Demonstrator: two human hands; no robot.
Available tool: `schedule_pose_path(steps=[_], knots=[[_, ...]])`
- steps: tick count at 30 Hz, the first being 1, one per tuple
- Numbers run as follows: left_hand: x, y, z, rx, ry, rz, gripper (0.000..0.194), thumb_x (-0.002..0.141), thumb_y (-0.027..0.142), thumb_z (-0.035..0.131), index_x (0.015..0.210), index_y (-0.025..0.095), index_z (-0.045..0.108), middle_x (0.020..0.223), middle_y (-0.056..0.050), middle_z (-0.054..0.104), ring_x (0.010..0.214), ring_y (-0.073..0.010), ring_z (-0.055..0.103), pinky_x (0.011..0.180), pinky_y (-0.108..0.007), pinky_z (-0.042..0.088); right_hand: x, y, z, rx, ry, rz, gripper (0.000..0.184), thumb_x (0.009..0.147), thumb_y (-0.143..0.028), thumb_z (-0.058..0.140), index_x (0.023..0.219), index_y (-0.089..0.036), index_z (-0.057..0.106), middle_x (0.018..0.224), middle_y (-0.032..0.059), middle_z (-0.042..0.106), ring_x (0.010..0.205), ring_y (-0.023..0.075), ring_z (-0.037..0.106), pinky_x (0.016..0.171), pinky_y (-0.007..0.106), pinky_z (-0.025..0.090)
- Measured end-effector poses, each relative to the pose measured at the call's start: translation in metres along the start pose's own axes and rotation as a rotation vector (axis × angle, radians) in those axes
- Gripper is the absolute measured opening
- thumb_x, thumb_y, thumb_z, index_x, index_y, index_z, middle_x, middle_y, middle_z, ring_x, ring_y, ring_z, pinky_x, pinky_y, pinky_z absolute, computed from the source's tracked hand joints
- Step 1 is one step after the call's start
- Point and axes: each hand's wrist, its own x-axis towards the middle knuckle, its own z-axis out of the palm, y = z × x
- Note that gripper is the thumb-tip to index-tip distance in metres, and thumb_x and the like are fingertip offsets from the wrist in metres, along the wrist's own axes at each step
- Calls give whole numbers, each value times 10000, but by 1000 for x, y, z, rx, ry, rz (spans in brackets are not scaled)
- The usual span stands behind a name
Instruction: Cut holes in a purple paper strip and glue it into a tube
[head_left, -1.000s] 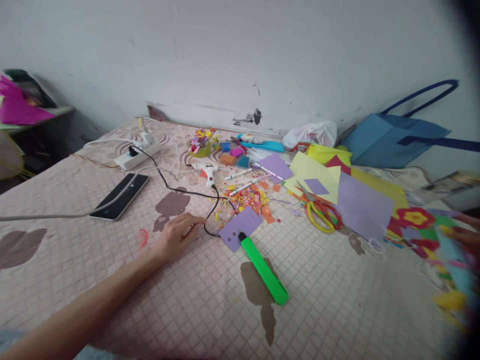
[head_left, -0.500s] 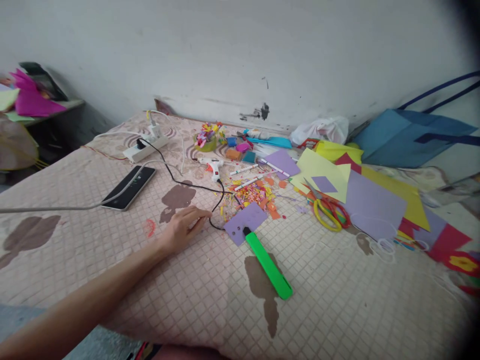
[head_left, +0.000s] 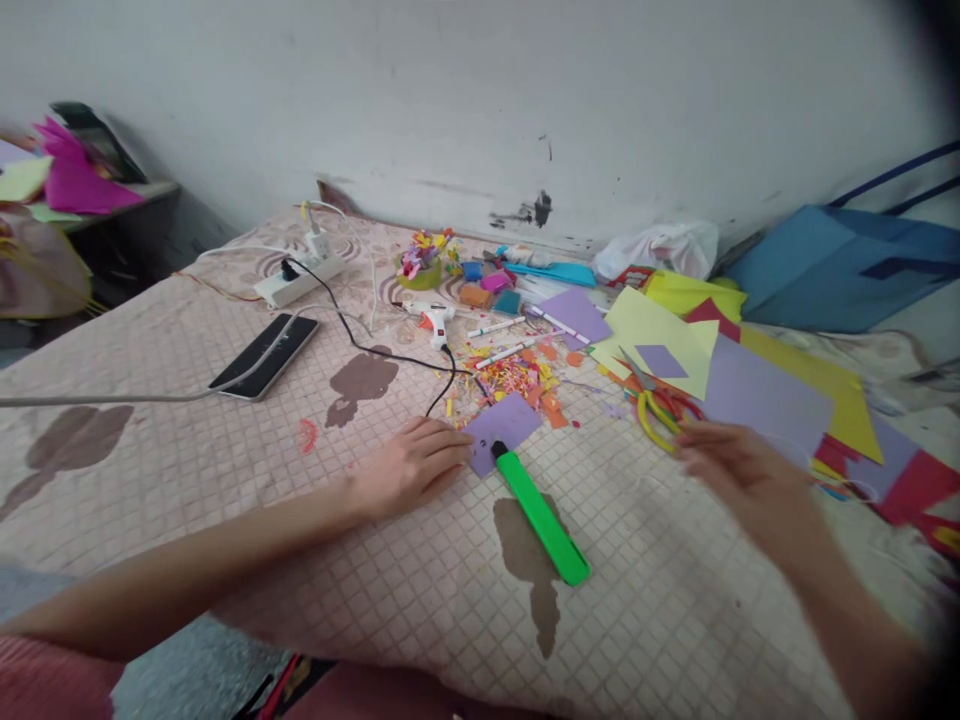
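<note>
My left hand (head_left: 416, 467) lies palm down on the cloth, its fingers stretched out and its fingertips at the left edge of a small purple paper (head_left: 513, 418). Small dark round spots show on that paper. A flat green tool with a black tip (head_left: 541, 520) lies with its tip on the paper; I cannot tell its kind. My right hand (head_left: 750, 485), somewhat blurred, reaches in from the right with fingers extended. Its fingertips are at the handles of the scissors (head_left: 655, 415), which have yellow and red grips and lie partly on coloured paper.
Behind the purple paper lie paper scraps (head_left: 517, 376), white pens (head_left: 501, 354) and a white glue gun (head_left: 437, 325) with a black cord. A phone (head_left: 266, 355) and power strip (head_left: 300, 280) are at left. Coloured sheets (head_left: 765, 390) and a blue bag (head_left: 840, 265) are at right.
My right hand has come into view, reaching the scissors' handles. My left hand has moved right, onto the purple paper's edge. The view has shifted slightly.
</note>
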Motion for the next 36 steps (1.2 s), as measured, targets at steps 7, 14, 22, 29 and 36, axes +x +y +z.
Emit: schedule_pose_path(steps=[7,14,22,29,36], knots=[[7,-1,5,45,-75,-67,230,911,162,529,1134,154,585,1246,-99,622,1130,-239,573,953,-408,454,-40,-71,134,-294,-541,-481,688,807,-352,632,1411,-356,302,1199,113,608,981,330,643,817,534,525],[-3,-8,0,54,-39,-156,230,945,205,498,1159,158,565,1257,-106,605,1136,-222,557,951,-388,441,-24,-61,109,11,-643,-315,353,908,-258,466,1247,-346,512,943,27,620,790,195,623,701,336,513],[-2,-26,-8,118,-105,-197,197,978,204,438,924,167,623,921,-54,676,890,-185,587,892,-368,391,-12,-58,100,832,-603,183,328,850,-438,622,1146,-301,591,769,19,677,486,122,556,427,238,431],[3,-42,-20,128,-125,-267,112,923,175,498,927,171,610,938,-45,670,912,-184,593,857,-343,376,-6,-50,109,943,-399,24,442,703,-324,814,1089,-321,597,895,-3,679,765,146,635,684,262,531],[22,-3,-3,90,-163,-367,150,919,295,552,988,163,568,920,-50,669,854,-192,623,810,-332,435,-9,-42,125,1018,-405,-52,384,712,-505,770,987,-297,602,671,-36,546,622,138,519,574,261,452]])
